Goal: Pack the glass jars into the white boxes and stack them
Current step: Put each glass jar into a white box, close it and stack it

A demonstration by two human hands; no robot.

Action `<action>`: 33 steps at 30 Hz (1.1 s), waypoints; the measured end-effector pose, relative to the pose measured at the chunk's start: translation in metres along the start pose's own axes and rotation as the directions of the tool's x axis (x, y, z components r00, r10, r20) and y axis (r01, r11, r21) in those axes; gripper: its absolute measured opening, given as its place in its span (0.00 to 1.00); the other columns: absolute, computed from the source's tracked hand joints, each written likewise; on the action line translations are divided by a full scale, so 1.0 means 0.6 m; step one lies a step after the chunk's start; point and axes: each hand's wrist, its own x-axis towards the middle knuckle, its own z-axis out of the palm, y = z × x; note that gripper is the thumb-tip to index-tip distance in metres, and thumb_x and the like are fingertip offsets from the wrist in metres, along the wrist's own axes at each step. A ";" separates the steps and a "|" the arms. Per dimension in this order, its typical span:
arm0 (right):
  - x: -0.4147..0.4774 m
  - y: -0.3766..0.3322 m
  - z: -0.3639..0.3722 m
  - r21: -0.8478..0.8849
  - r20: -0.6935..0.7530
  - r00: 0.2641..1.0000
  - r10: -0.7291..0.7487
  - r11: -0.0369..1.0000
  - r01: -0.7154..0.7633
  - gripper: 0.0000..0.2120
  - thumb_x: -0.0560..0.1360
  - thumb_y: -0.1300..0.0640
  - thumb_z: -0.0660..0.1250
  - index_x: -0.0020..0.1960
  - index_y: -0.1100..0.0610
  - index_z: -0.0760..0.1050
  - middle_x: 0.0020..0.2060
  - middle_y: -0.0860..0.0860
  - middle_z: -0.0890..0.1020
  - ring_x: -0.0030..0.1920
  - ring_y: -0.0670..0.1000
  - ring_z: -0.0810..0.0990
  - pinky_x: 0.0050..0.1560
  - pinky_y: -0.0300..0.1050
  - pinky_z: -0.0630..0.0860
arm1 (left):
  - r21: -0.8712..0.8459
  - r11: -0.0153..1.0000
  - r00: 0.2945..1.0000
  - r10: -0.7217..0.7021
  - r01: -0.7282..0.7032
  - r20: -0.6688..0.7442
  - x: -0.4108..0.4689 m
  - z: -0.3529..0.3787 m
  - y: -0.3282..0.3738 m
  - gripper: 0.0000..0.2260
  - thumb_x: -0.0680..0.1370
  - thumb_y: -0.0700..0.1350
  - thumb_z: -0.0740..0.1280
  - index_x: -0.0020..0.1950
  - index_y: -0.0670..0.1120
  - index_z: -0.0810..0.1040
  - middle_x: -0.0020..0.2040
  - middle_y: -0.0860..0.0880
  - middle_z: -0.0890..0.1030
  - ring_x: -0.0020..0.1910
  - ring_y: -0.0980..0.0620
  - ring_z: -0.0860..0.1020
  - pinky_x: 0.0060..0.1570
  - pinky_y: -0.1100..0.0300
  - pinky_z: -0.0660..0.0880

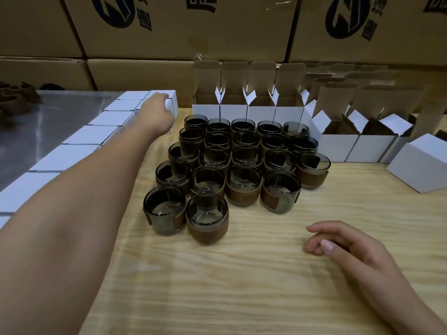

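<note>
Several smoky glass jars (238, 163) with brown sleeves stand clustered mid-table. Along the left runs a row of closed white boxes (94, 135), stacked. My left hand (157, 112) reaches far over to the closed white box at the row's far end (173, 106); its fingers lie over the top and the thumb sits against the side, gripping it. My right hand (338, 243) hovers low over the wooden table (242, 286) at the right front, fingers loosely curled and holding nothing. Open white boxes (261, 110) with raised flaps stand behind the jars.
More open white boxes (362, 146) line the right side, and one white box (420, 163) lies tilted at the right edge. Large brown cartons (183, 27) wall off the back. A shiny metal surface (48, 117) lies at the left.
</note>
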 end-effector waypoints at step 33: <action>0.073 0.013 -0.066 -0.329 -0.614 0.785 -0.088 0.932 -0.152 0.19 0.75 0.59 0.65 0.65 0.52 0.70 0.63 0.50 0.70 0.63 0.52 0.69 0.64 0.45 0.67 | -0.704 0.677 0.969 -0.057 0.216 0.242 -0.484 0.124 0.221 0.12 0.78 0.39 0.61 0.42 0.55 0.78 0.31 0.56 0.81 0.32 0.60 0.77 0.36 0.61 0.76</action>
